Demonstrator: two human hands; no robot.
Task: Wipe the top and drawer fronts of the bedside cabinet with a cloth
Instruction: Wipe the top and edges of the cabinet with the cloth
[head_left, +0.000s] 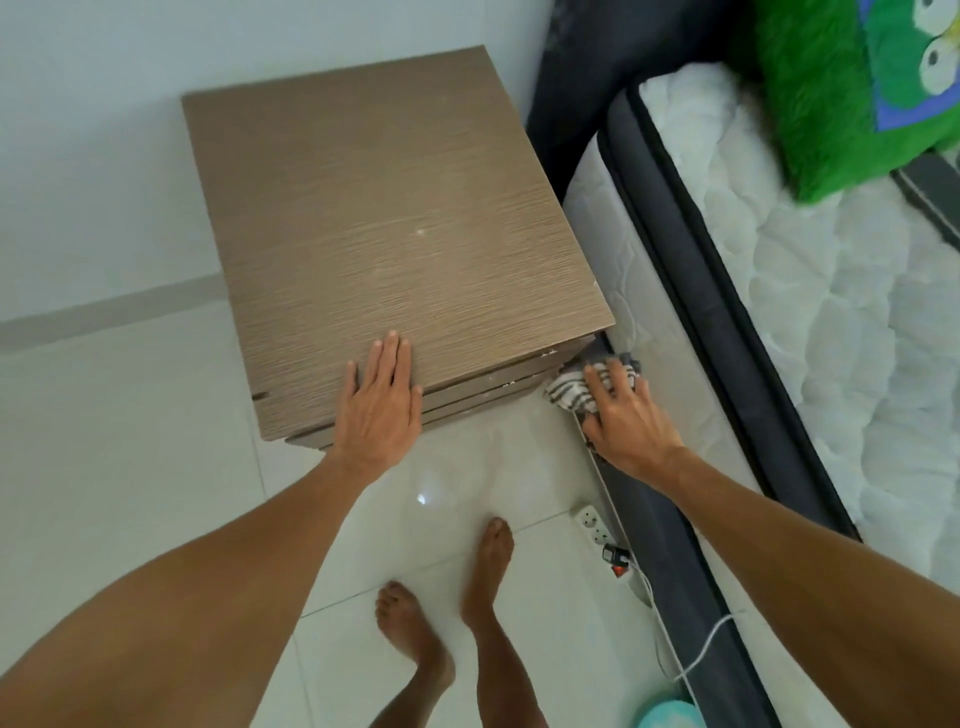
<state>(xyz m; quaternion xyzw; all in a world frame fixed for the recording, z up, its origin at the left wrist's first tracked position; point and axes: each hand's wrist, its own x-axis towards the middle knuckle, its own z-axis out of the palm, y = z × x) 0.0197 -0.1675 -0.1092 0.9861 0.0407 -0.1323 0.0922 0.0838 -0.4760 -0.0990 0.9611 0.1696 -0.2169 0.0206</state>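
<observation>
The cabinet (384, 234) is steadied by the flat, open left hand (382, 402). The cloth (589, 382), seemingly pressed under the right hand (623, 415) at the near-right corner, should be drawn evenly across the drawer fronts (483, 392).

- Glossy pale square floor tiles (156, 467).
- Plain white wall (104, 130).
- White quilted mattress (831, 312), dark-edged.
- Fuzzy green cushion (831, 104).
- White power strip (597, 530) on the floor.
</observation>
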